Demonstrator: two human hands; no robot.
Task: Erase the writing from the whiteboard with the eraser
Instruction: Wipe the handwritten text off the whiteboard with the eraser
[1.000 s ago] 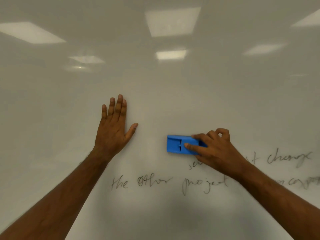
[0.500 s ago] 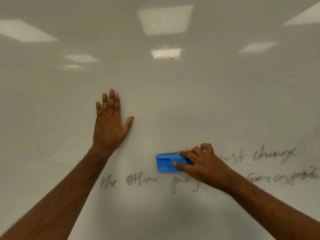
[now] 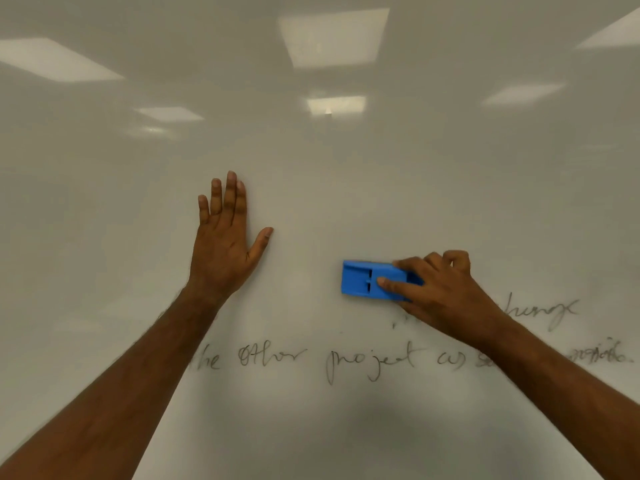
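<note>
Blue plastic eraser [image 3: 369,280] is sitting flat against the whiteboard [image 3: 346,188], a bit to the 4 o'clock side of the middle, and the right hand [image 3: 446,292] is gripping its right end with fingers curled over the top and one finger lying along the face. Left hand [image 3: 225,244] is flat on the board at about 9 o'clock from the eraser, fingers straight and thumb out, looking like it's just bracing, well apart from the eraser.

Writing [image 3: 311,362] is running across at 6 o'clock from the eraser ("the other project..."), plus a scrap of a word [image 3: 550,311] at 3 o'clock, partly hidden behind the right wrist. So I'm guessing the job is maybe halfway, with that whole lower line waiting.

Handling-wise it's looking like a light, stiff shell, nothing fragile, though smooth plastic could be slippery. Pinching it by the long edges seems the sensible hold, so the pad is staying flat. I'm thinking even pressure matters more than force here, since tilting would be leaving streaks.
</note>
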